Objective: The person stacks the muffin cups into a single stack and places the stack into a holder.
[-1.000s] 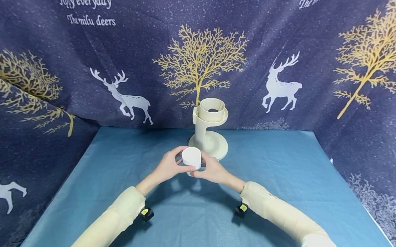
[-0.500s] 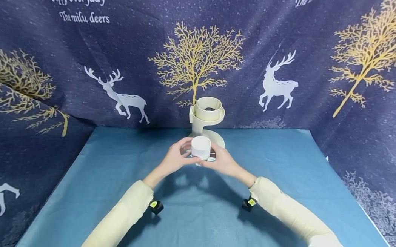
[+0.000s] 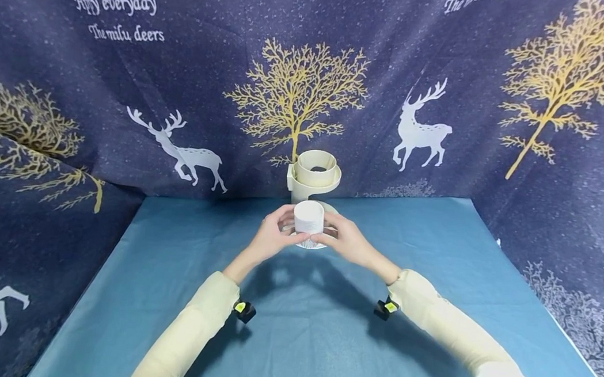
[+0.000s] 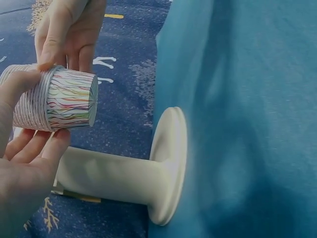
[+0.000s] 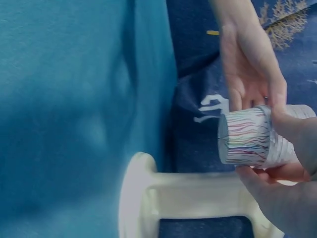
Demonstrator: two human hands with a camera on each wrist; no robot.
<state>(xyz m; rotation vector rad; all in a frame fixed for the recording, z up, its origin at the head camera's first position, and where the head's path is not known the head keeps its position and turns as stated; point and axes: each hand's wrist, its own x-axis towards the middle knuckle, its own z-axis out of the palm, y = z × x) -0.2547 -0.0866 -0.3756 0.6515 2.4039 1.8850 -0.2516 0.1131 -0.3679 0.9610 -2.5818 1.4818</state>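
Note:
A stack of nested paper baking cups (image 3: 309, 218) is held off the table between both hands. Wavy coloured lines cover the lowest cup of the stack (image 4: 73, 99), while the rims above it look white. My left hand (image 3: 270, 235) grips one side, its thumb and fingers curled round the stack. From the other side my right hand (image 3: 348, 240) grips the same stack (image 5: 247, 136), and the two thumbs nearly meet at the front. Just behind the hands stands a cream holder (image 3: 315, 178) with a ring-shaped top; its base is mostly hidden in the head view.
The holder's post (image 4: 111, 173) and round foot (image 4: 171, 163) stand close to the stack. Blue cloth (image 3: 293, 338) covers the table. A dark printed curtain (image 3: 199, 78) with deer and trees hangs at the back and sides.
Both hands have carried the stack farther from the person and slightly right, toward the holder, and it now covers part of the holder's base. The head view has shifted a little.

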